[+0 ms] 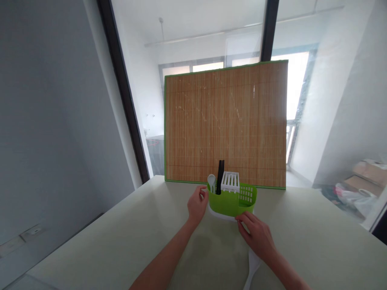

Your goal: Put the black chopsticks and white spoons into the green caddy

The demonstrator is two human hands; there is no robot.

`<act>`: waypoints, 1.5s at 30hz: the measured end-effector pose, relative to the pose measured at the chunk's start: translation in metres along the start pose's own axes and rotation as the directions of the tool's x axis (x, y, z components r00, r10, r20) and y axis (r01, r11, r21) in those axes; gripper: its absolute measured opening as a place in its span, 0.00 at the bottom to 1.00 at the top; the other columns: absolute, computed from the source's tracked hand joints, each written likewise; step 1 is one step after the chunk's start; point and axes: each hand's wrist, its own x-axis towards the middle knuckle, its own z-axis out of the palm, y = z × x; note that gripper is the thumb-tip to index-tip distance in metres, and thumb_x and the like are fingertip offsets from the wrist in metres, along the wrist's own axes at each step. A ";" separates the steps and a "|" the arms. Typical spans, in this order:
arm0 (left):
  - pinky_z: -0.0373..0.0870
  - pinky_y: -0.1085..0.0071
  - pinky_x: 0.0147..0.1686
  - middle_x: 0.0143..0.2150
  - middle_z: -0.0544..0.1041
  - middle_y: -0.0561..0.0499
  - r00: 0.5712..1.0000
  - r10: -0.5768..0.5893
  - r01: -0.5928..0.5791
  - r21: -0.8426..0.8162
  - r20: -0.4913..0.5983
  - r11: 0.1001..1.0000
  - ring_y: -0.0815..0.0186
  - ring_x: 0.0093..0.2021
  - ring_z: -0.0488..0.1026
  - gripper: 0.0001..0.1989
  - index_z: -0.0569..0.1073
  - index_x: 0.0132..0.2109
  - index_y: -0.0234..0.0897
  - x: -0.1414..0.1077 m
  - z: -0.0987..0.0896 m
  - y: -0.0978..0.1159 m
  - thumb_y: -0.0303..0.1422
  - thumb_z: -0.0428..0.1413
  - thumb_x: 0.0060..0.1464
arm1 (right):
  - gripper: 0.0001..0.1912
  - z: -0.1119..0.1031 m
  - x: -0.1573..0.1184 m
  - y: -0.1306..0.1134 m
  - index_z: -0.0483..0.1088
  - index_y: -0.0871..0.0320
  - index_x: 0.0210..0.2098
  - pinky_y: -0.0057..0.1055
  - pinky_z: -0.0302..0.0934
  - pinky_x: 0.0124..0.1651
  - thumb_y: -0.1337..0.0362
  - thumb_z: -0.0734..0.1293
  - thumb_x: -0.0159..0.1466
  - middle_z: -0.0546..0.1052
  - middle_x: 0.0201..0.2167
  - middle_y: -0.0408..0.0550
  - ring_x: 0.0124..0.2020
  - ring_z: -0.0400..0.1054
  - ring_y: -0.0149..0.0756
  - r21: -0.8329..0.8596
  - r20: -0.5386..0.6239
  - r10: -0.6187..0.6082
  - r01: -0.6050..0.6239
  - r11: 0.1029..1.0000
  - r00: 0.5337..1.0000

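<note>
A green utensil holder with a white base tray stands upright on the table. A pale spoon and black chopsticks stand in its left part. Over its middle sits a white slotted rack. My left hand is closed, its bent fingers at the holder's left end. With fingers and thumb together, my right hand grips the lower front edge near the right end. Below the right hand lies a white rice paddle, partly hidden by that hand.
The pale table spreads out around the holder. Behind it, a green-edged bamboo mat stands upright at the far edge, before a glass partition. Cardboard boxes and plastic bags lie beyond the table at right.
</note>
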 end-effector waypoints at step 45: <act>0.61 0.78 0.24 0.21 0.68 0.57 0.924 0.364 -0.380 -0.157 -0.118 0.912 0.74 0.22 0.64 0.01 0.68 0.32 0.37 -0.102 0.011 0.029 0.29 0.53 0.52 | 0.16 0.040 -0.039 -0.013 0.63 0.56 0.26 0.24 0.52 0.28 0.56 0.56 0.66 0.67 0.22 0.39 0.23 0.59 0.28 0.399 0.253 0.063 -0.164 0.902 0.965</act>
